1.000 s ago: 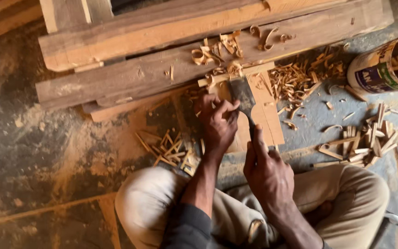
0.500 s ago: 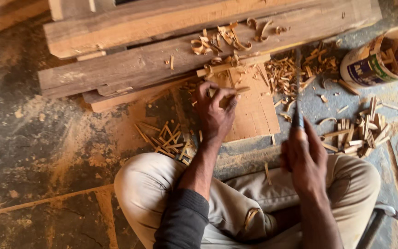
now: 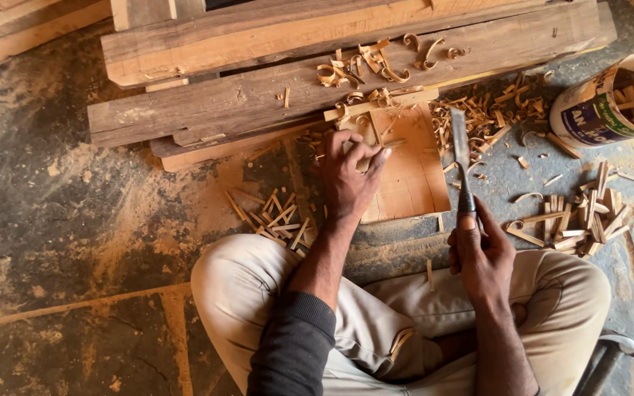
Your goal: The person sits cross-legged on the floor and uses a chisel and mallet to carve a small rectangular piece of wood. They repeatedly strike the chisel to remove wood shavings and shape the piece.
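Here right hand [image 3: 483, 253] grips chisel [image 3: 461, 158]; left hand [image 3: 348, 172] pinches wood strip [image 3: 384, 147].

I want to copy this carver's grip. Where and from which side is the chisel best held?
Probably by the dark handle, coming from the near end, as the right hand does. The chisel stands with its flat blade pointing away toward the shavings, so the handle end is the nearer one and keeps the fingers off the edge.

Woodworking workshop: timber beams [image 3: 273, 103], shavings [image 3: 365, 67], chisel [image 3: 461, 158]
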